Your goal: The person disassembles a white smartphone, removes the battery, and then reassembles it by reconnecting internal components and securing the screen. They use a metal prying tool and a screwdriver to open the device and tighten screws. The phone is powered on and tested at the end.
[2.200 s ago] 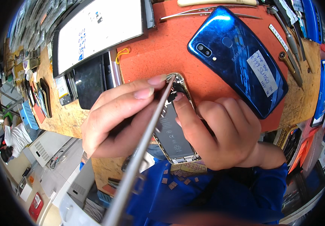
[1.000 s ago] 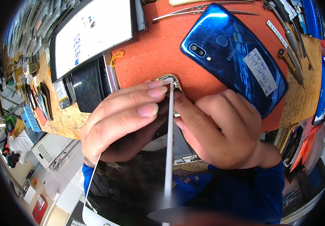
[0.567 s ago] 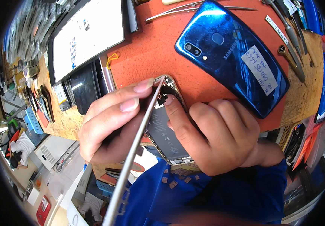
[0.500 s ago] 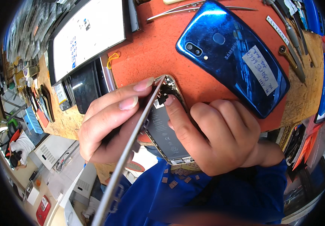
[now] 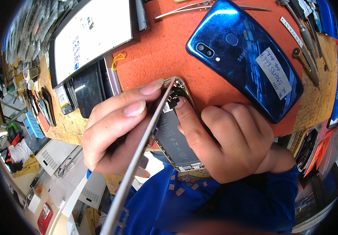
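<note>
The left hand (image 5: 108, 137) grasped a screen panel (image 5: 142, 149), its thumb hidden; the panel's near end was cut off below. Just right of that hand, between the two, lay an open phone (image 5: 169, 129), its left rim partly covered by the panel. The right hand (image 5: 229, 143) hid the phone's right side and set one fingertip (image 5: 181, 103) at a small black flex piece (image 5: 173, 103); whether it also gripped the phone, I cannot tell. Beyond it lay a blue phone (image 5: 245, 60). A second earlier, the panel's dark face had covered most of the battery (image 5: 177, 149); now it stood nearly edge-on.
</note>
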`<state>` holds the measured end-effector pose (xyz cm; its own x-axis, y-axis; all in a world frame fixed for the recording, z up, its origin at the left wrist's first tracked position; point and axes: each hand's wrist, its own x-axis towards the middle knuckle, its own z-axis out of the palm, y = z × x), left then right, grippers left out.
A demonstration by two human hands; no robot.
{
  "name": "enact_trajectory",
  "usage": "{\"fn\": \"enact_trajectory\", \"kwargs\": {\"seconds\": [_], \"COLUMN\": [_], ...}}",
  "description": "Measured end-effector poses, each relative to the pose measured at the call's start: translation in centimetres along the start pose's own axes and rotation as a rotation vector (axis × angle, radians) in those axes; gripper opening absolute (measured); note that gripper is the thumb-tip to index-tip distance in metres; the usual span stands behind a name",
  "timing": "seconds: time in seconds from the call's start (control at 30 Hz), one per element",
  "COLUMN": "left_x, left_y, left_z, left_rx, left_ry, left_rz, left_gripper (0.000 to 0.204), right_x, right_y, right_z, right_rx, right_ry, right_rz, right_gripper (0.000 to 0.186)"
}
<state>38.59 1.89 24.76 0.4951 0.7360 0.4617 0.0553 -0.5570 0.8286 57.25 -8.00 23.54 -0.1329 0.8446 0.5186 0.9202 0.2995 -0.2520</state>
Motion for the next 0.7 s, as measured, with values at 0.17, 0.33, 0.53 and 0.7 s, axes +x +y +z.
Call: {"fn": "enact_trajectory", "kwargs": {"seconds": [0.17, 0.33, 0.53, 0.7], "left_x": [0.2, 0.6, 0.7, 0.5], "left_y": [0.4, 0.7, 0.6, 0.5], "left_z": [0.3, -0.4, -0.8, -0.9], "left_rx": [0.028, 0.044, 0.046, 0.020], "left_ry": [-0.004, -0.088, -0.138, -0.148], "left_rz": [-0.029, -0.035, -0.018, -0.026], "left_gripper": [0.039, 0.040, 0.044, 0.046], "right_x": [0.0, 0.0, 0.0, 0.0], "right_y": [0.1, 0.2, 0.1, 0.2], "right_z": [0.1, 0.1, 0.0, 0.1], "right_rx": [0.034, 0.088, 0.138, 0.177], "right_ry": [0.009, 0.001, -0.002, 0.010], "right_rz": [0.015, 0.039, 0.078, 0.108], "right_gripper": [0.028, 0.029, 0.032, 0.037]}}
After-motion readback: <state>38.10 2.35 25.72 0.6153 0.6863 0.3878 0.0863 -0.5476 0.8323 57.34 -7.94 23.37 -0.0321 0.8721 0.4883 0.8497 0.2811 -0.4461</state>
